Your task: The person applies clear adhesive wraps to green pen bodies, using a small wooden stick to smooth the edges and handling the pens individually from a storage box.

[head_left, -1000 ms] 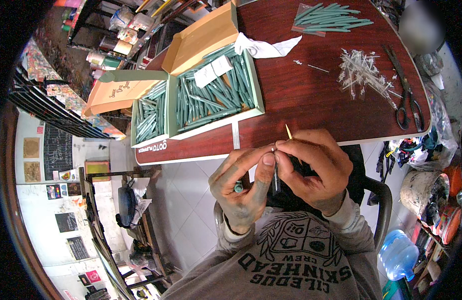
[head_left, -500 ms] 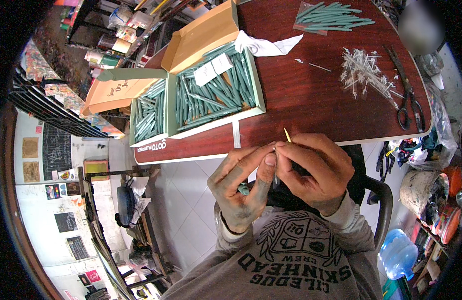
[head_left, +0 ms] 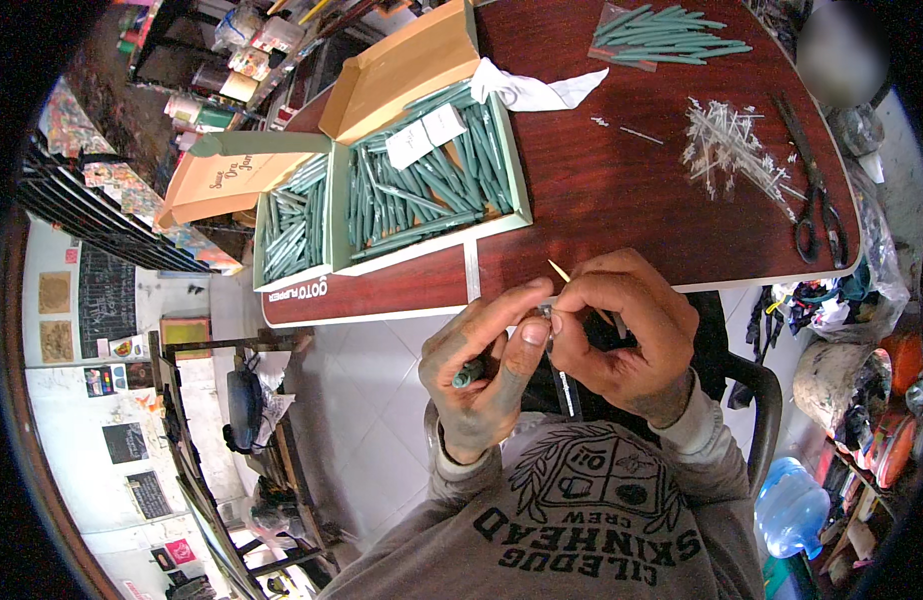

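Your left hand (head_left: 487, 395) is partly curled, a smooth green stick (head_left: 468, 374) tucked in its folded fingers, only the rounded end showing. Your right hand (head_left: 652, 340) is drawn in narrow, with a slim, pale stick (head_left: 559, 271) jutting past the index finger and tapering to a point. Between both hands' fingertips sits a small, shiny piece (head_left: 548, 313), just off the near edge of the bench (head_left: 602, 190).

The bench top is dark red and wood-grained, with a pale rim. On it stand a large green cardboard box (head_left: 432, 247) and a smaller box (head_left: 297, 283), lids open on tan linings, both full of slender green sticks. A crumpled white sheet (head_left: 537, 92) lies against the large box's corner. Farther right are a tangled heap of thin, clear pieces (head_left: 727, 150) and dark metal scissors (head_left: 816, 188).

Your fingers hide most of the shiny piece, so its shape and which hand grips it can't be told. The pale stick's lower length is covered too.
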Motion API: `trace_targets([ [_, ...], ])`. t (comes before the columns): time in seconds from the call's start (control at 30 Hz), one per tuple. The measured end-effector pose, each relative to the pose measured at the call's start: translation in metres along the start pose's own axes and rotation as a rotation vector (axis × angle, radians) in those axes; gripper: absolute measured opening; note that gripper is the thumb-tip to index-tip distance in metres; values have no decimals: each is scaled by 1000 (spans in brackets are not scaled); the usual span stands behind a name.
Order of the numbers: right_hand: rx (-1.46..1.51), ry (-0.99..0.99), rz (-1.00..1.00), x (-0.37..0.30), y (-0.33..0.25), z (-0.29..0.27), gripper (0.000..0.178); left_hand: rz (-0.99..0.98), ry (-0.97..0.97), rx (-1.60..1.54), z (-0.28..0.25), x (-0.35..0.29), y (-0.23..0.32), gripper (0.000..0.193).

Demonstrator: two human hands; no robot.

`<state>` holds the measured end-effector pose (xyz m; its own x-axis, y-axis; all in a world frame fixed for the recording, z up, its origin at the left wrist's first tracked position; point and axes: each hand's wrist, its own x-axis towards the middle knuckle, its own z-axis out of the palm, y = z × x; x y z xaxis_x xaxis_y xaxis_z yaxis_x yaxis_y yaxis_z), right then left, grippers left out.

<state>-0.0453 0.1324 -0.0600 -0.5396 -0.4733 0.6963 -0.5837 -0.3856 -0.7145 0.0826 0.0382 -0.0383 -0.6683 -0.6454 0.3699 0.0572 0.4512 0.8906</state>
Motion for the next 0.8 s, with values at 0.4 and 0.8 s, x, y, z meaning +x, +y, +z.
trace_targets([
  [0.4,-27,56,56,1,-12,7,22,-70,-61,-240,-12,-9,-9,33],
  [0.8,-109,65,47,-2,-10,13,14,-68,63,-140,-6,-16,-19,13],
])
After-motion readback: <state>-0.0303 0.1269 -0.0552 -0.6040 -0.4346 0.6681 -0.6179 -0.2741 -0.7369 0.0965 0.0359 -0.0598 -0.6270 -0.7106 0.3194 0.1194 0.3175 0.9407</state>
